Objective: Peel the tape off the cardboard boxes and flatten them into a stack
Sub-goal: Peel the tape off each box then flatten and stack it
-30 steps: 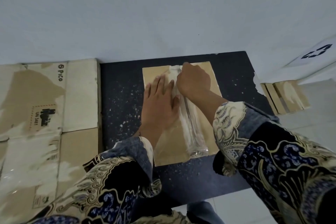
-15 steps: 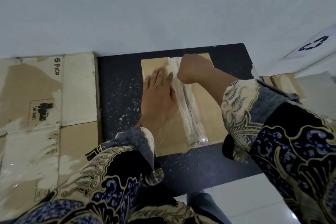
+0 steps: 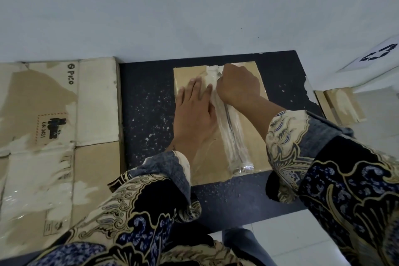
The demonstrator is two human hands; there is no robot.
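A small brown cardboard box point(image 3: 254, 136) lies on a black speckled mat point(image 3: 146, 103). A strip of clear tape point(image 3: 234, 144) runs down its middle seam, its near end wrinkled and lifted. My left hand point(image 3: 194, 114) lies flat on the box's left half, fingers spread and pressing down. My right hand point(image 3: 238, 85) is closed in a fist at the far end of the tape, pinching it near the box's far edge. What sits under the fist is hidden.
A large flattened cardboard box point(image 3: 54, 136) with torn paper and a "Pico" mark lies left of the mat. A smaller flattened cardboard piece point(image 3: 341, 106) rests on the white floor at the right. A white wall runs behind. A white sheet with a black symbol point(image 3: 377, 55) is at far right.
My right hand has shifted slightly along the far end of the tape while its forearm dropped lower across the box. My left hand stays pressed flat on the box.
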